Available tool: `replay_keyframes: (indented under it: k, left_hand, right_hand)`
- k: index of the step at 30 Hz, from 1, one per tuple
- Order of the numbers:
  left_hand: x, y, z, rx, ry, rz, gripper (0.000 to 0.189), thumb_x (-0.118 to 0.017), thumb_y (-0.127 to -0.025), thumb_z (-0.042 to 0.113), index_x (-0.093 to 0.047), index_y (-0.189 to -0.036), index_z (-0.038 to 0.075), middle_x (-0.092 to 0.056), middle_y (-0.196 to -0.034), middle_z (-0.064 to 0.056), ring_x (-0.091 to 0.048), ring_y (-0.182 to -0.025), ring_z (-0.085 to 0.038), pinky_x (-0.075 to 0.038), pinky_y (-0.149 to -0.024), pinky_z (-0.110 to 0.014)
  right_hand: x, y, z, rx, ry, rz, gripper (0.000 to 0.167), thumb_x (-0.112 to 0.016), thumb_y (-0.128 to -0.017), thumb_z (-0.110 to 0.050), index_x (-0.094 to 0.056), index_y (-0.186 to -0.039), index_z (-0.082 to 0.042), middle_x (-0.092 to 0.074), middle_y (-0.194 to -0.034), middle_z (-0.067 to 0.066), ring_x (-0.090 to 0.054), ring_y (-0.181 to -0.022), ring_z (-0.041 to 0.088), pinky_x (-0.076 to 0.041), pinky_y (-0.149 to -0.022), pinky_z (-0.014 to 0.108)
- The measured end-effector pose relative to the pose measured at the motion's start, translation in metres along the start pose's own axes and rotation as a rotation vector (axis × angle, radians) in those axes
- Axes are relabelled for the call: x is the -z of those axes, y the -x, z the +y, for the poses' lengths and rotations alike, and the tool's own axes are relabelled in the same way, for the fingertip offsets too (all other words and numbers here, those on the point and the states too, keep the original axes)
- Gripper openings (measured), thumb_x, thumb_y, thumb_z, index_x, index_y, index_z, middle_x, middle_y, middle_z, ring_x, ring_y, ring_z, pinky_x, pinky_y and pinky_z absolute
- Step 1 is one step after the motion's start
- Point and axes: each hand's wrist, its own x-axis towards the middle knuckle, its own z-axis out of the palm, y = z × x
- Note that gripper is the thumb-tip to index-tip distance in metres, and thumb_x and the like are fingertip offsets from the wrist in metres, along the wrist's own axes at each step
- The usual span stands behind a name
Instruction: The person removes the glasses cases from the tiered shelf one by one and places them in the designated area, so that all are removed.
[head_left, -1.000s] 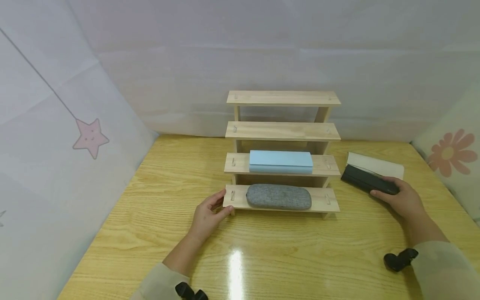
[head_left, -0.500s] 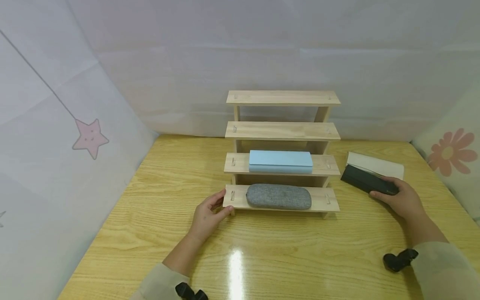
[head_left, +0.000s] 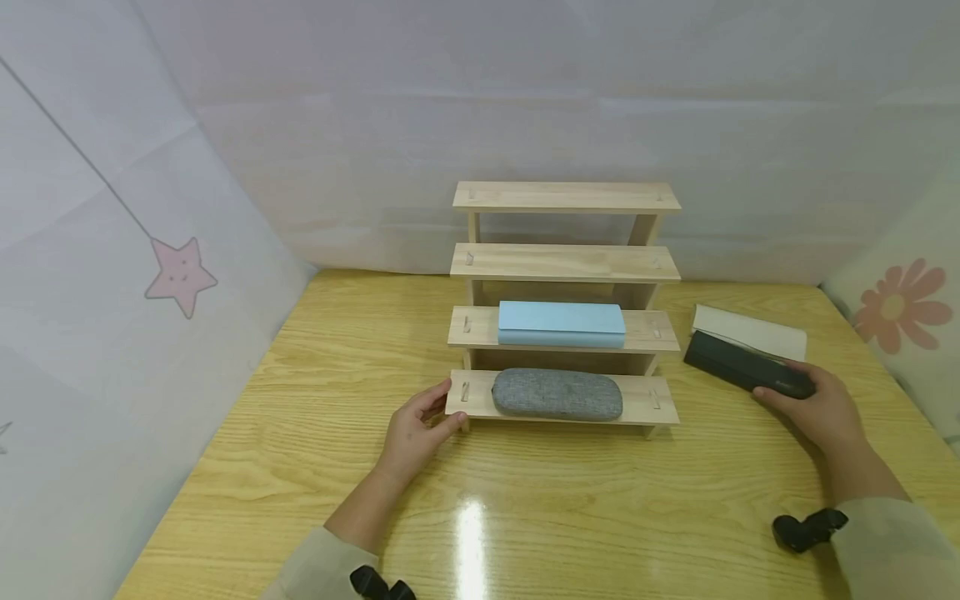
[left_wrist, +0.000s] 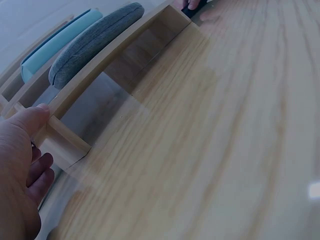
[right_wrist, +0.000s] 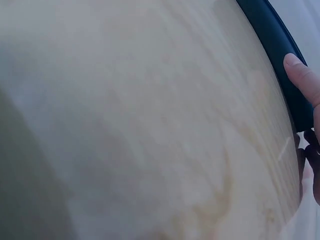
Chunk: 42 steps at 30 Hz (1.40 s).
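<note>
A four-tier wooden display rack (head_left: 566,262) stands on the table. On its bottom tier lies a grey fabric glasses case (head_left: 557,393), and a light blue glasses case (head_left: 561,323) rests one tier up. My left hand (head_left: 414,432) grips the left end of the bottom tier; in the left wrist view the thumb presses the board's corner (left_wrist: 56,106) with the fingers curled below. To the right of the rack, my right hand (head_left: 819,410) holds the right end of a black glasses case (head_left: 738,365), its thumb along the near side. In the right wrist view the thumb lies on that dark case (right_wrist: 280,55).
An off-white glasses case (head_left: 753,331) lies just behind the black one, partly covered by it. The two upper tiers (head_left: 566,196) carry nothing. Pale cloth walls (head_left: 390,150) border the wood-grain table (head_left: 570,517) at the back and sides.
My right hand has shifted slightly right and toward me, and the black glasses case has moved a little right with it. The left hand, rack and other cases have stayed put.
</note>
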Motion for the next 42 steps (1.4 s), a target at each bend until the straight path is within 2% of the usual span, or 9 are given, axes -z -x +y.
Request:
replay_keyframes:
  k: [7, 14, 22, 32, 42]
  left_hand:
    - [0.0, 0.0, -0.002, -0.01, 0.003, 0.0, 0.058, -0.079, -0.083, 0.016, -0.056, -0.135, 0.001, -0.057, -0.139, -0.015, -0.059, -0.124, -0.031, -0.052, -0.104, -0.036]
    - [0.0, -0.001, -0.004, -0.005, -0.001, 0.0, 0.06, -0.08, -0.083, 0.019, -0.057, -0.135, 0.002, -0.057, -0.14, -0.014, -0.059, -0.124, -0.03, -0.052, -0.104, -0.036]
    - [0.0, -0.002, -0.005, 0.004, 0.002, -0.001, 0.06, -0.079, -0.083, 0.02, -0.057, -0.135, 0.003, -0.057, -0.14, -0.013, -0.059, -0.124, -0.029, -0.051, -0.104, -0.036]
    - [0.001, 0.001, -0.004, 0.005, 0.022, -0.013, 0.059, -0.078, -0.084, 0.021, -0.056, -0.136, 0.004, -0.056, -0.14, -0.012, -0.059, -0.124, -0.028, -0.05, -0.106, -0.038]
    - [0.001, 0.001, 0.0, 0.009, 0.034, -0.02, 0.058, -0.077, -0.085, 0.02, -0.055, -0.137, 0.004, -0.055, -0.142, -0.012, -0.058, -0.125, -0.028, -0.05, -0.106, -0.038]
  right_hand:
    - [0.002, 0.0, 0.0, -0.067, 0.047, 0.034, 0.094, -0.063, -0.091, -0.052, -0.021, -0.152, 0.005, -0.024, -0.147, 0.043, -0.029, -0.128, 0.064, -0.031, -0.099, 0.075]
    - [0.002, -0.002, 0.001, -0.114, -0.002, 0.046, 0.094, -0.06, -0.092, -0.053, -0.017, -0.154, 0.003, -0.019, -0.152, 0.04, -0.022, -0.134, 0.063, -0.027, -0.105, 0.075]
    - [0.005, -0.004, -0.004, -0.151, -0.019, 0.029, 0.095, -0.057, -0.093, -0.055, -0.013, -0.155, 0.002, -0.018, -0.153, 0.04, -0.021, -0.135, 0.062, -0.026, -0.107, 0.074]
    - [0.009, -0.015, 0.001, -0.151, -0.027, -0.032, 0.096, -0.052, -0.094, -0.058, -0.006, -0.156, -0.001, -0.007, -0.156, 0.037, -0.011, -0.138, 0.062, -0.019, -0.11, 0.075]
    - [0.013, -0.023, 0.0, -0.118, -0.016, -0.05, 0.097, -0.052, -0.095, -0.056, -0.003, -0.155, 0.002, -0.005, -0.155, 0.038, -0.011, -0.136, 0.064, -0.019, -0.108, 0.076]
